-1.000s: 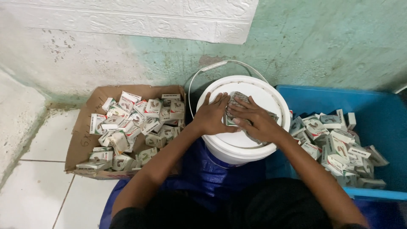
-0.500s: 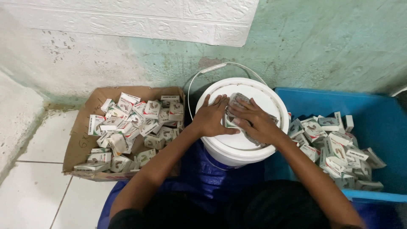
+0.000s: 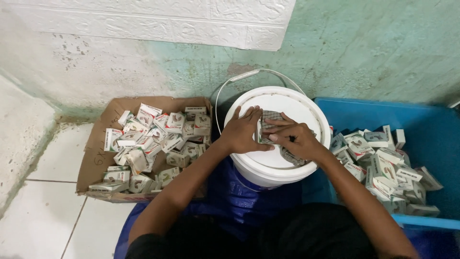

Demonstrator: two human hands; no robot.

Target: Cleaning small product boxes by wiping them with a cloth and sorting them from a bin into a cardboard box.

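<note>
Bucket [image 3: 287,165], white with a flat lid, is serving as my work surface between the blue tub [image 3: 431,144] on my right and the cardboard tray [image 3: 98,158] on my left, both holding small boxes. On the lid I am pressing a small flat carton [image 3: 268,125], grey and patterned. It is judged light, thin and easily creased; hold by the edges is advisable. My left hand [image 3: 244,134] is lying mostly open, fingers spread, palm steadying the carton's left edge. My right hand [image 3: 292,140] is curling half closed over the carton, fingertips pinching and folding it.
</note>
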